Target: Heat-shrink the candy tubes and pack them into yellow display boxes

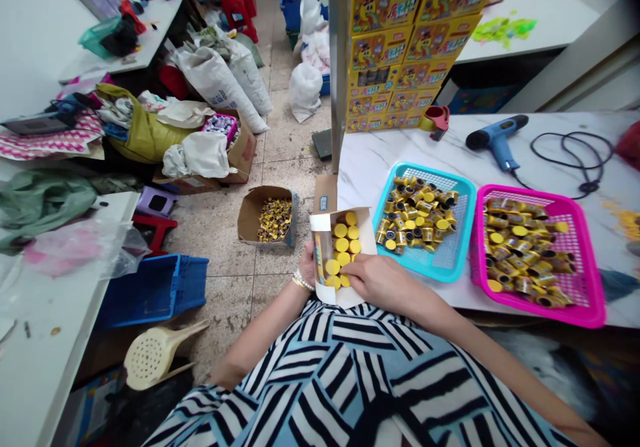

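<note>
Judged light, thin-walled and easily crushed, the open carton (323, 222) is being held above the lap beside the table (370, 160) edge, clasped by its left wall in the left hand (306, 260), while the right hand (383, 280) is being rested with curled fingers on its yellow-capped tubes (342, 244), any pinch being impossible to tell.

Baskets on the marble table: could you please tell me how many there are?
2. The turquoise basket lies right of the small box held in the left hand; the pink basket sits beside it, further right. Both hold yellow-capped tubes. None appears hidden.
</note>
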Motion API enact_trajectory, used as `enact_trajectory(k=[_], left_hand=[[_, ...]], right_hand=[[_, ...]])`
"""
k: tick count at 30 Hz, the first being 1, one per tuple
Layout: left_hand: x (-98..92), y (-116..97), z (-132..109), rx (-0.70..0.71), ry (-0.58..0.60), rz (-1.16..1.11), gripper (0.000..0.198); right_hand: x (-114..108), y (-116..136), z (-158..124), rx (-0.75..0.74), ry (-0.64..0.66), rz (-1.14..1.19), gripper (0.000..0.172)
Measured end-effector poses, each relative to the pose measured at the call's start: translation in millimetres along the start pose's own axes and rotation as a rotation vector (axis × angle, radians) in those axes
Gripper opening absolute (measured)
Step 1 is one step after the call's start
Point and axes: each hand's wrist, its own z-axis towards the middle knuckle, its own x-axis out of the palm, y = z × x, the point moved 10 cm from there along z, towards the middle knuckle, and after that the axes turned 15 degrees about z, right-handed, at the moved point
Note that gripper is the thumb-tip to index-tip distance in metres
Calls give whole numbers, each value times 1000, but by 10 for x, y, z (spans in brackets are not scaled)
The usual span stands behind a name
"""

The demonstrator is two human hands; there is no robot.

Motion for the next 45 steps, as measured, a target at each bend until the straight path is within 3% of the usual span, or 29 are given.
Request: enact_trajectory(k=[6,10,13,17,20,28,31,36,41,45], left_hand=[[-69,-52,8,86,-73,-27,74],[-16,-31,41,120,-47,-14,71],[91,54,51,55,13,5,73],[144,148,35,-17,34,6,76],[109,137,31,12,12,-17,75],[68,-4,39,90,20,-64,82],[88,-10,51,91,43,-80,88],[132,44,71,50,56,-27,91],[148,33,80,64,40,-59,88],[89,98,82,70,9,-92,82]], right_hand=[[-328,-15,-106,32,-187,-63,31],[-632,31,-18,8,-311,-98,38],[-672,26,176,11,-238,-162,39],[-489,-27,359,9,-53,-230,32],[-445,-28,359,-12,-44,-201,32],[-905,-90,131,-147,-357,224,33],[-822,-92,104,-154,-346,237,32],[-463,45,133,-77,-220,-58,36],[-490,-75,106,1,-242,-80,37],[-431,-98,115,-13,-178,-203,38]])
